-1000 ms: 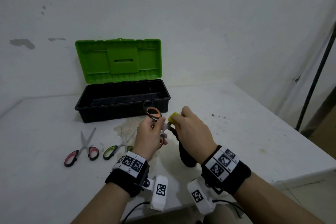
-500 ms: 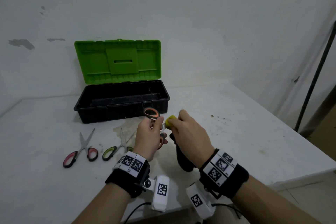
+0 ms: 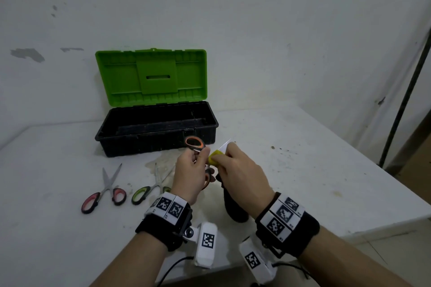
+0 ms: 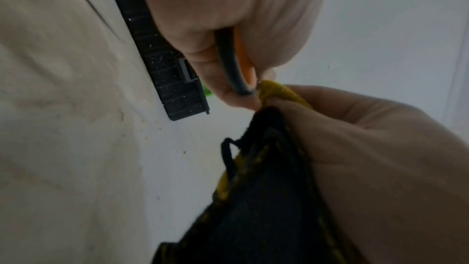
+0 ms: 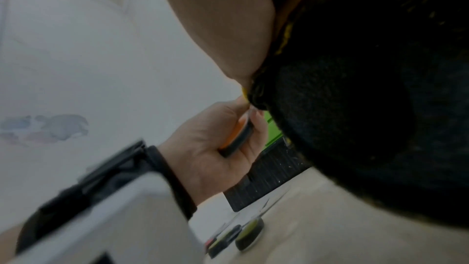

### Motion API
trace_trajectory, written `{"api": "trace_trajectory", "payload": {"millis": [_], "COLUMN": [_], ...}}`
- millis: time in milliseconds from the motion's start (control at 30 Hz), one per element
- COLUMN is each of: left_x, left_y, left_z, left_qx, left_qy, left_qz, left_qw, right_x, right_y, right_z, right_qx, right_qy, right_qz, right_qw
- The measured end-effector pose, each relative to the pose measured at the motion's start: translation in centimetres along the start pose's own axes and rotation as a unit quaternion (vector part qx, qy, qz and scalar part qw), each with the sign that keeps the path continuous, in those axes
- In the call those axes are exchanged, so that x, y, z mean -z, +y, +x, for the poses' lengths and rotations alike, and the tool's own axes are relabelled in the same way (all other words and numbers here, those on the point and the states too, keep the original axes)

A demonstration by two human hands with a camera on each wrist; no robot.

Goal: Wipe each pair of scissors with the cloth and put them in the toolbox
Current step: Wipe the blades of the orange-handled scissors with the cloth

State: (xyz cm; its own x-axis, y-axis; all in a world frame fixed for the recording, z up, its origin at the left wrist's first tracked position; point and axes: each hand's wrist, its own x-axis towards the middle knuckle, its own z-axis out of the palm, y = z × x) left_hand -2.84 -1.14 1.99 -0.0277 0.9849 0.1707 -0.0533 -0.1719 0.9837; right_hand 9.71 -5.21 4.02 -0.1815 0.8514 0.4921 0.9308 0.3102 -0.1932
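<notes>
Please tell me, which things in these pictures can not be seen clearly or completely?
- Orange-handled scissors: blades mostly hidden by the cloth and right hand, head view.
- Green-handled scissors: one handle loop behind the left hand, head view.
- Toolbox floor: too dark to tell what lies inside.
- Right wrist view: blurred, cloth fills much of it.

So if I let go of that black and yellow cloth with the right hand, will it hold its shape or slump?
The cloth probably slumps: it hangs limp from the right hand. It bunches into folds in the left wrist view, so it is likely light and not slippery.
</notes>
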Motion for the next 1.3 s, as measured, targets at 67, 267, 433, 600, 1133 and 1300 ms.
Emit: {"api": "trace_trajectory", "payload": {"millis": [67, 267, 433, 600, 1133, 1300], "left_x": [0.1, 0.3, 0.2, 0.0, -0.3, -0.1], "left_y": [0.1, -0.3, -0.5, 0.1, 0.3, 0.2], "left_z": [0.0, -0.2, -0.2, 0.1, -0.6, -0.5], "left_qx": [0.005, 0.028, 0.084, 0.134, 0.088, 0.083], "left_qy": [-0.003, -0.003, 0.022, 0.050, 0.024, 0.047], "left_qz": [-0.003, 0.004, -0.038, -0.104, -0.050, -0.039], "left_qw": [1.000, 1.000, 0.995, 0.984, 0.995, 0.995], "right_x": [0.2, 1.0, 2.5, 2.7, 1.0, 0.8], "right_y": [0.3, 3.4, 3.7, 0.3, -1.6, -0.6], "right_z": [0.4, 2.6, 2.1, 0.5, 0.7, 0.6], "right_qx": [-0.006, -0.092, -0.101, -0.021, 0.063, 0.045], "right_qy": [0.002, 0.020, 0.060, 0.032, -0.018, -0.033], "right_qz": [0.006, 0.004, 0.025, 0.019, -0.004, -0.011], "right_qw": [1.000, 0.996, 0.993, 0.999, 0.998, 0.998]}}
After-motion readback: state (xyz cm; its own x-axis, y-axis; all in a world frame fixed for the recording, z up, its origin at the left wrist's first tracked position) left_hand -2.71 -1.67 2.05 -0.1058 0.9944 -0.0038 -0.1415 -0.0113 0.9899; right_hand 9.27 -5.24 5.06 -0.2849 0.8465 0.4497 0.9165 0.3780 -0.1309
